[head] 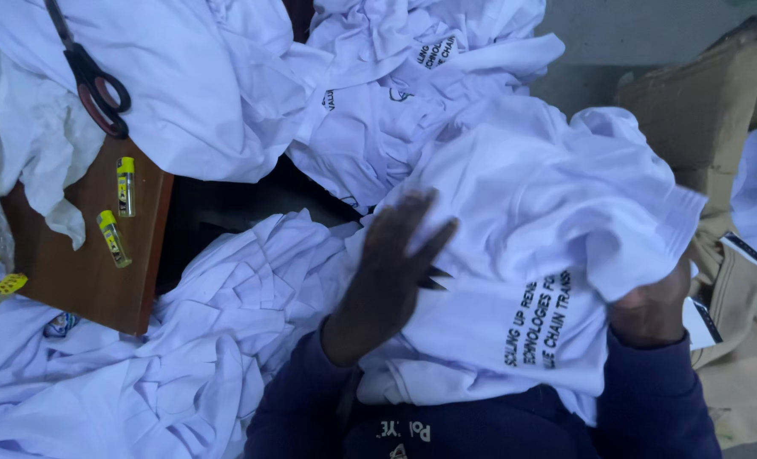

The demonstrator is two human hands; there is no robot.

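White shirts lie heaped all over this work spot, spilling across a brown wooden board (98, 272) at the left and down over the lap of a person in dark blue sleeves. On that board lie two small yellow lighters (125, 185), one just below the other, and a pair of black-handled scissors (98, 89) rests on the cloth above them. Cardboard boxes (701, 110) stand at the right edge, with more white cloth beside them.

Near the middle, the left hand (391, 276) is raised with its fingers spread flat, the palm laid against a white shirt with black print (548, 246). That shirt is bunched up in front of the person's chest, between the two arms. The right hand (650, 310) sits under the shirt's right side, mostly covered by the cloth; it seems to clutch the fabric from below, though its fingers cannot be made out
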